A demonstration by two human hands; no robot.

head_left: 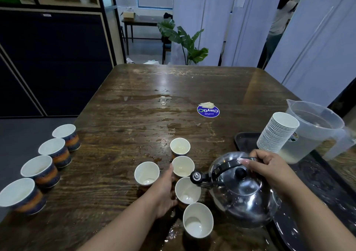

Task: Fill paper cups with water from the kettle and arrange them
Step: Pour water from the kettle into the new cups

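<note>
Right hand (269,169) grips kettle (244,193) handle; left hand (163,195) curls round a cup (187,191) (spout just above it).

Glossy metal kettle (244,195), wet wooden table (119,135)

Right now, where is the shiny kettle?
In the head view the kettle is low on the right, at the near end of the black tray, held by the right hand, its spout over the middle paper cups.

Left hand's (163,193) fingertips, hidden behind the cup (187,190).
</note>
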